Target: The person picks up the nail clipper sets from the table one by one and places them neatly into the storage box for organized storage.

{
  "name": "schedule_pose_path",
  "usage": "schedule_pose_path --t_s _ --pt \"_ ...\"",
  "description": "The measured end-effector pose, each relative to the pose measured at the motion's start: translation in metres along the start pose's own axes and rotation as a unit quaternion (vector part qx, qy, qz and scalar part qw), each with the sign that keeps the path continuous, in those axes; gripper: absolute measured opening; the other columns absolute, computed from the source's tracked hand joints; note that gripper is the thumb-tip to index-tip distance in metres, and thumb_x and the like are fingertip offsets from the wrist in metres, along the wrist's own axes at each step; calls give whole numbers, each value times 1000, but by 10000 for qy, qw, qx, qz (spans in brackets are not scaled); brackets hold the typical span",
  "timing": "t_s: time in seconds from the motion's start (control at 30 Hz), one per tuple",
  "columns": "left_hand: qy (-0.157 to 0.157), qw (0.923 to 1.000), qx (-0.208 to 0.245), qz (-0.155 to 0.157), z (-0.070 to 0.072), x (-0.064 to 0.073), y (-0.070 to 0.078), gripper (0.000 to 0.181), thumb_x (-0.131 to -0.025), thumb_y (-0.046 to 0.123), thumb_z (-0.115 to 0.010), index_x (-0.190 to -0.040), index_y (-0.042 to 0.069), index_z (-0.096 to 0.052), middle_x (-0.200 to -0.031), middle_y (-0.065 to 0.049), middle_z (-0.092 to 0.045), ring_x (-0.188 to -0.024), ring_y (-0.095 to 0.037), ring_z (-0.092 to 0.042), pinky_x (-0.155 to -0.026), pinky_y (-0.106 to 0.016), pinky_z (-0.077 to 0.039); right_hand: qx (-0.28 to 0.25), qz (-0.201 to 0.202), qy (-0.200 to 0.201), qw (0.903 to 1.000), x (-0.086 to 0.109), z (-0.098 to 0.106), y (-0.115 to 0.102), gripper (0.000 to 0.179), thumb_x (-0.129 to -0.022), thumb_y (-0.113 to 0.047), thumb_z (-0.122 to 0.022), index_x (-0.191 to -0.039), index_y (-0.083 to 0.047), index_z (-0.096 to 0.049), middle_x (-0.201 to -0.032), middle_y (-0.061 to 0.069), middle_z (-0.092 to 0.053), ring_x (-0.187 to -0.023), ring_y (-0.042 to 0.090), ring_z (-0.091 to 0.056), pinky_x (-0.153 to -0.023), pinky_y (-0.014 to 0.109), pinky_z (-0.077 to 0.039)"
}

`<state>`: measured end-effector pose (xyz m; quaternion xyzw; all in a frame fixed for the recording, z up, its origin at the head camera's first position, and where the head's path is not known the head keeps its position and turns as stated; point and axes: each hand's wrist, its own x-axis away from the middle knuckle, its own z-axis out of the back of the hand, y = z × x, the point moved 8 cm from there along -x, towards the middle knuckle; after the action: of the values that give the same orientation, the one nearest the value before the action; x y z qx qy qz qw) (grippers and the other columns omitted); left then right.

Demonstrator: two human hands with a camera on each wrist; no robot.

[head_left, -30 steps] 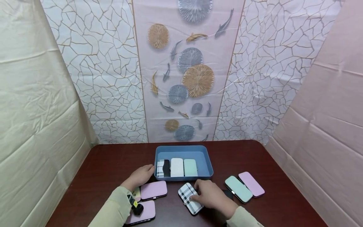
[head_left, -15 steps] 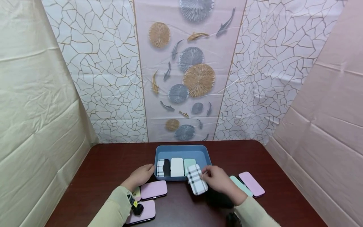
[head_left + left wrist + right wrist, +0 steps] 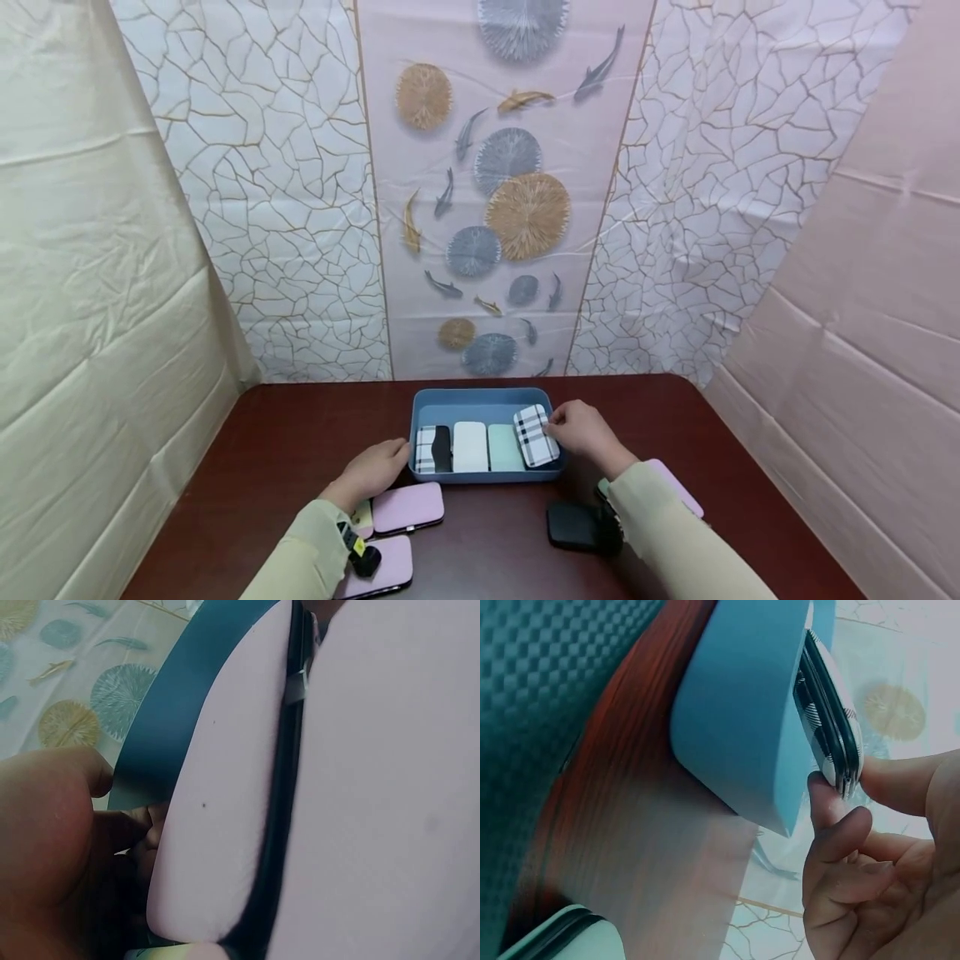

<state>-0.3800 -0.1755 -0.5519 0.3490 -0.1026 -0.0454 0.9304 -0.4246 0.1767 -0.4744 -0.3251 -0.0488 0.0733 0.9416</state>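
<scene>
My right hand [image 3: 588, 433] pinches a small white-and-black plaid clasp case [image 3: 536, 436] between thumb and fingers. The case is tilted at the right end of a blue tray [image 3: 487, 477], partly over the mint case; the right wrist view shows its dark-framed edge [image 3: 831, 712] above the tray wall. My left hand [image 3: 375, 468] holds the tray's left side, thumb at the rim and fingers curled by the corner. Inside the tray stand a plaid-and-black case [image 3: 425, 450], a white case [image 3: 470, 447] and a mint case [image 3: 506, 448] in a row.
Two pink cases [image 3: 408, 507] and a yellowish one [image 3: 363, 518] lie by my left forearm. A black case [image 3: 572, 527] lies front right. Another pink case [image 3: 673, 486] and a mint one are partly hidden by my right sleeve. A patterned cloth [image 3: 487, 208] hangs behind the table.
My right hand has lifted the plaid case from the table and carried it up and right to the tray's right end. The black case is now uncovered. My left hand stays put.
</scene>
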Motion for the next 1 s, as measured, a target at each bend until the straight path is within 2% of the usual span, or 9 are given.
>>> schedule_pose_path --t_s 0.1,0.2,0.27,0.33,0.4,0.5,0.63,0.73,1.0 --pt "22 10000 -39 -1 -1 1 0 64 -119 42 -40 -163 -3 -48 -167 -24 -48 -157 -46 -40 -127 -62 -33 49 -24 -94 9999 -2 -5 4 45 -107 -20 -74 -65 -13 -61 -58 -2 -40 -52 15 -38 -51 30 -36" --pt "19 10000 -29 -25 0 2 1 63 -119 41 -40 -163 -3 -48 -167 -24 -48 -157 -46 -40 -127 -62 -34 146 -76 -97 9998 -4 -9 7 55 -107 -21 -74 -59 -16 -50 -55 -3 -33 -49 15 -33 -49 30 -33" --pt "9 10000 -17 -19 1 1 2 62 -119 40 -41 -163 -3 -48 -167 -24 -48 -157 -46 -40 -128 -62 -33 300 -159 -63 9994 -4 -9 8 52 -107 -22 -73 -60 -13 -55 -56 -1 -36 -50 16 -36 -49 30 -35" --pt "7 10000 -54 -20 1 0 2 62 -119 40 -40 -163 -3 -48 -167 -24 -48 -157 -46 -40 -128 -62 -33 550 -220 6 9982 -5 -9 7 39 -107 -23 -73 -72 -6 -68 -62 1 -48 -54 17 -45 -51 31 -41" --pt "14 9999 -104 -14 1 -1 1 62 -119 40 -40 -163 -2 -49 -167 -23 -48 -157 -46 -40 -127 -62 -34 879 -261 55 9958 -5 -9 4 26 -106 -24 -74 -95 0 -77 -75 5 -63 -61 18 -54 -56 34 -49" --pt "38 9999 -116 19 -1 -4 -4 63 -119 41 -40 -163 -2 -49 -167 -23 -48 -157 -45 -40 -128 -61 -33 1390 -155 170 9900 -4 -8 -2 29 -104 -22 -76 -120 2 -77 -93 10 -73 -68 19 -63 -61 36 -55" --pt "62 10000 -53 47 -2 -5 -7 63 -119 42 -41 -163 -2 -49 -167 -23 -47 -157 -46 -39 -128 -62 -32 1750 -32 278 9842 -3 -7 -10 17 -102 -19 -77 -91 -5 -78 -73 8 -66 -58 20 -60 -54 34 -51" --pt "63 9999 -70 37 -2 -5 -7 63 -119 42 -40 -163 -3 -49 -167 -24 -48 -157 -46 -40 -127 -63 -33 1814 6 316 9829 -3 -7 -12 34 -101 -17 -78 -68 -12 -69 -58 5 -55 -51 19 -55 -50 31 -47" --pt "55 9999 -92 75 -2 -5 -6 63 -119 42 -40 -163 -3 -48 -167 -24 -48 -157 -46 -40 -128 -63 -32 1614 -74 200 9867 -9 -7 -6 44 -96 -14 -82 -58 -11 -62 -53 -1 -42 -46 15 -43 -48 27 -42"
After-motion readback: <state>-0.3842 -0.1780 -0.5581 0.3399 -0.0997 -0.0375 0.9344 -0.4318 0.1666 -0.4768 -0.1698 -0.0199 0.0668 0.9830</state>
